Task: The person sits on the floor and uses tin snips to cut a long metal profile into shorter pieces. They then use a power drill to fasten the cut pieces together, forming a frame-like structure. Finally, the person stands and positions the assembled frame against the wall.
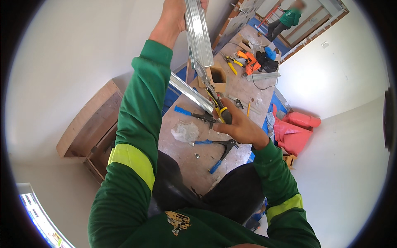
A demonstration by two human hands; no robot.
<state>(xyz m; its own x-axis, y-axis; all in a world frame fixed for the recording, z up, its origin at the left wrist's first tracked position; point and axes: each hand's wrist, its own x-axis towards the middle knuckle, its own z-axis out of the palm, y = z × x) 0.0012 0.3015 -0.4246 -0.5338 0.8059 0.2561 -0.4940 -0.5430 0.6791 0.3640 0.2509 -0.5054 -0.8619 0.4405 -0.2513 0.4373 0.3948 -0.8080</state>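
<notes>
My left hand (173,16), high up at the top edge, is closed around a shiny ribbed metal profile (198,35); its fingers are partly cut off by the frame. In my right hand (244,126) is a pair of tin snips (211,91) with yellow and black handles. The snips' blades meet the profile's lower end at its left edge; whether they bite into the metal I cannot tell. A second metal strip (188,91) slants behind the snips. Below lie a hand riveter with a blue grip (184,110) and another blue-handled riveter (223,153).
Crumpled clear plastic (185,131) lies on the work board (178,153). Farther off are a cardboard box (218,84), yellow-handled pliers (232,67) and an orange drill (251,63). Wooden boxing (89,120) stands left, a red bag (291,132) right. A person (289,18) stands far back.
</notes>
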